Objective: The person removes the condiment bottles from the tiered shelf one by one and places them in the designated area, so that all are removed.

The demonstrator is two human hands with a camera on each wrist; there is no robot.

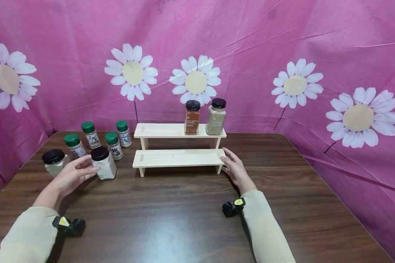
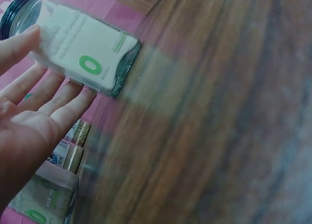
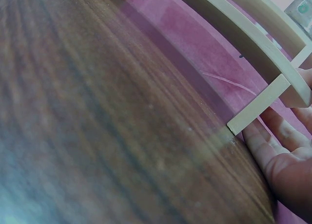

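Observation:
My left hand (image 1: 73,173) holds a square glass jar (image 1: 106,168) of white powder with a black lid, thumb on the near side and fingers behind. In the left wrist view the jar's green-marked label (image 2: 90,63) faces the camera; whether its base touches the table I cannot tell. At the right end of a pale two-step wooden rack (image 1: 179,157), my right hand (image 1: 237,171) grips the lower step, thumb by its front edge. Two black-lidded jars stand on the upper step: one of red pepper powder (image 1: 192,122), one of greyish-green powder (image 1: 215,120).
Left of the rack stand several green-capped shaker bottles (image 1: 114,148). Another black-lidded jar (image 1: 55,166) is at the far left, behind my left hand. A pink flowered cloth (image 1: 243,73) hangs behind the brown wooden table (image 1: 171,219).

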